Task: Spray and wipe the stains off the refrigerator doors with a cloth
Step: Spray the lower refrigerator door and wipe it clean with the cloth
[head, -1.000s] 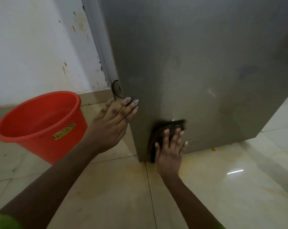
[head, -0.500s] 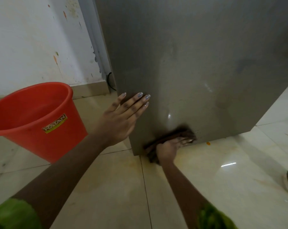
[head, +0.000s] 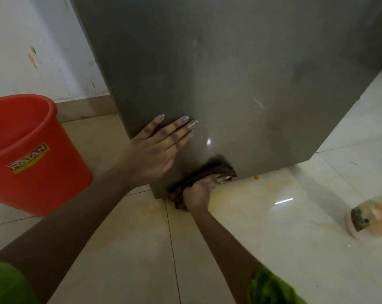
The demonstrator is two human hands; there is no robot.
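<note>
Far left, red bucket (head: pixel 32 154) cut off by the frame edge, on tiled floor (head: pixel 130 249) near the refrigerator door (head: pixel 229 73). Flat on the door's lower corner, left grip (head: pixel 155 150), fingers straight. Along the door's bottom edge, brown cloth (head: pixel 209 171) bunched, long axis rising rightward, partly hidden under right grip (head: pixel 198 191), fingers curled over it. Rightward, open floor and a blurred object (head: pixel 361 218), impossible to identify.

The fridge door (head: pixel 229 73) looks like smooth grey metal with a dull satin sheen, smudgy in spots. The cloth (head: pixel 207 172) is dark brown, soft and crumpled. The bucket (head: pixel 32 150) is shiny orange-red plastic. The floor (head: pixel 262 216) is glossy cream tile with orange stains, and the wall (head: pixel 32 51) is matt white paint, speckled.
</note>
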